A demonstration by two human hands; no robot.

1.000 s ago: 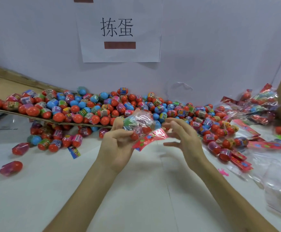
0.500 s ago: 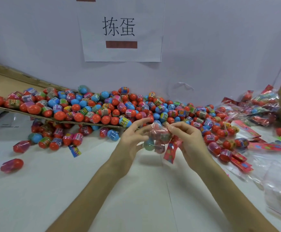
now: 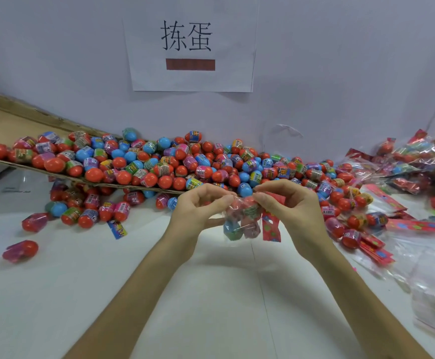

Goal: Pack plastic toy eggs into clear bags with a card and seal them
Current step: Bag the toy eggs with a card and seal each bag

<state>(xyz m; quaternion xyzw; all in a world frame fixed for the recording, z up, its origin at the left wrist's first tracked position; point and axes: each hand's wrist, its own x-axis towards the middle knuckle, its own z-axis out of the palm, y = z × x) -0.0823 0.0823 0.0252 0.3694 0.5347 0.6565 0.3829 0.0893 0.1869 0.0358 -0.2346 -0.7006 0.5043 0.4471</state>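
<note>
A clear bag (image 3: pixel 242 221) with several toy eggs inside hangs upright above the white table, in front of the egg pile. A red patterned card (image 3: pixel 270 226) hangs along the bag's right side. My left hand (image 3: pixel 198 211) pinches the bag's top edge from the left. My right hand (image 3: pixel 288 206) pinches the same edge from the right, fingertips almost meeting. A big heap of red, blue and wrapped eggs (image 3: pixel 159 167) stretches behind my hands.
Part of the heap lies on a cardboard sheet (image 3: pixel 1 161) at the left. Loose eggs (image 3: pixel 20 251) lie at the near left. Filled bags (image 3: pixel 402 161), red cards (image 3: pixel 374 247) and empty clear bags (image 3: pixel 434 286) sit at the right. A paper sign (image 3: pixel 190 42) hangs on the wall.
The bag was tilted sideways in my left hand a second ago. Now it hangs upright, lower and nearer to me, with both hands pinching its top edge.
</note>
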